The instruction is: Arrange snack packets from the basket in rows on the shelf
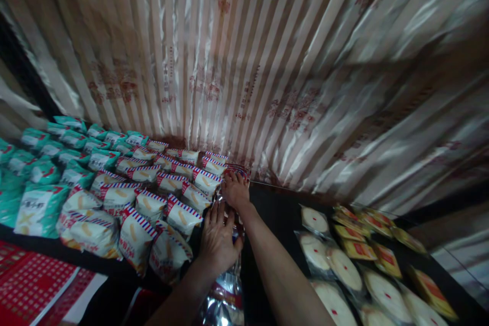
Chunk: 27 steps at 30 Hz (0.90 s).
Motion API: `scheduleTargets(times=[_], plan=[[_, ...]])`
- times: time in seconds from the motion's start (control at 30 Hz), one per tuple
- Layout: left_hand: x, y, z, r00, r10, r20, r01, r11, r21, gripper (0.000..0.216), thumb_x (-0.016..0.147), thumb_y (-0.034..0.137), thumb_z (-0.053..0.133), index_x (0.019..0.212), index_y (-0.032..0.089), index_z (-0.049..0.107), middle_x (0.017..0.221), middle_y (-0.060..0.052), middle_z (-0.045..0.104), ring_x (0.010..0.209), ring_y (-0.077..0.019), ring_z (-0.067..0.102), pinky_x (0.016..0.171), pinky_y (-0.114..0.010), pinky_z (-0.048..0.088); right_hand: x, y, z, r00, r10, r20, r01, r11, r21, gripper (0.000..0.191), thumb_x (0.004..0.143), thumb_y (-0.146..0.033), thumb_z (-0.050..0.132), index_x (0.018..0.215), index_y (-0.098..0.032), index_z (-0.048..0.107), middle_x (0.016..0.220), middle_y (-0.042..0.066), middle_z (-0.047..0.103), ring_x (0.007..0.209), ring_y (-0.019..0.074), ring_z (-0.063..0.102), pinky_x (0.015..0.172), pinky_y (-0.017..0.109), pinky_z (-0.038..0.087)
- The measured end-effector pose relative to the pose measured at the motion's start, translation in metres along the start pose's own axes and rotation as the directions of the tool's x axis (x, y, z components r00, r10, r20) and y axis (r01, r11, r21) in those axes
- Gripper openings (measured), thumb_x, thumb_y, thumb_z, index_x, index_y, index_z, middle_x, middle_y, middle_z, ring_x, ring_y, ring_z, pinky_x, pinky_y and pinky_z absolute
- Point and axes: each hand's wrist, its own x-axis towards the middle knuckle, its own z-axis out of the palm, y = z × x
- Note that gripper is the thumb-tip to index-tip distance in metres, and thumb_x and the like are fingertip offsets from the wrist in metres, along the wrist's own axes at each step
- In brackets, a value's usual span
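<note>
My left hand (219,237) lies palm down on a row of shiny silver-and-dark packets (223,298), its fingers stretched out. Farther along the same row, close to the wall covering, my right hand (236,191) presses flat with its fingers apart. Both hands cover much of the packets beneath them, and their print is hard to read. Just left of my hands stand several white snack bags (184,215) with red-and-blue striped tops, near my left fingers. A bare strip of the black table surface (267,244) shows to the right of my right forearm.
Teal snack bags (40,209) fill the table's left end. On the right lie clear-wrapped round pale flatbreads (346,267) and yellow packets (359,249). A red perforated basket (30,280) is at lower left. Wrinkled striped sheeting (229,61) hangs behind.
</note>
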Motion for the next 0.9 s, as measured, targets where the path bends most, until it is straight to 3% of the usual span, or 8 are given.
scheduleTargets(times=[0.17, 0.6, 0.8, 0.9], plan=[[0.001, 0.002, -0.004, 1.000, -0.003, 0.019, 0.003, 1.000, -0.018, 0.062, 0.077, 0.040, 0.055, 0.133, 0.015, 0.043, 0.144, -0.014, 0.033, 0.134, -0.0326, 0.023, 0.110, -0.048, 0.019, 0.000, 0.000, -0.002, 1.000, -0.012, 0.013, 0.012, 1.000, -0.013, 0.049, 0.091, -0.039, 0.028, 0.134, -0.021, 0.042, 0.147, 0.007, 0.031, 0.136, 0.0278, 0.018, 0.105, 0.044, 0.019], [0.001, 0.005, -0.009, 0.999, 0.040, -0.011, -0.039, 0.999, 0.019, 0.060, 0.076, 0.044, 0.058, 0.128, 0.015, 0.047, 0.142, -0.015, 0.036, 0.133, -0.0330, 0.027, 0.109, -0.051, 0.021, -0.001, 0.005, -0.003, 0.980, -0.086, -0.180, 0.093, 0.995, 0.032, 0.041, 0.091, -0.035, 0.035, 0.124, -0.021, 0.054, 0.140, 0.012, 0.043, 0.134, 0.0296, 0.023, 0.104, 0.050, 0.020], [0.002, 0.011, -0.020, 0.996, 0.065, -0.066, -0.066, 0.998, 0.001, 0.053, 0.079, 0.035, 0.056, 0.127, 0.012, 0.048, 0.135, -0.016, 0.044, 0.129, -0.0322, 0.035, 0.107, -0.050, 0.027, -0.019, 0.009, -0.003, 0.907, -0.089, -0.412, 0.196, 0.955, 0.224, 0.034, 0.086, -0.027, 0.042, 0.108, -0.016, 0.065, 0.132, 0.013, 0.051, 0.131, 0.0277, 0.031, 0.104, 0.047, 0.027], [-0.004, 0.014, -0.031, 0.992, 0.111, -0.064, -0.116, 0.990, -0.081, 0.034, 0.082, 0.026, 0.052, 0.114, 0.015, 0.057, 0.128, -0.013, 0.051, 0.124, -0.0279, 0.041, 0.106, -0.046, 0.030, -0.049, 0.015, -0.002, 0.869, 0.007, -0.494, 0.249, 0.858, 0.450, 0.033, 0.084, -0.029, 0.042, 0.104, -0.017, 0.065, 0.123, 0.013, 0.057, 0.121, 0.0239, 0.045, 0.102, 0.044, 0.034]])
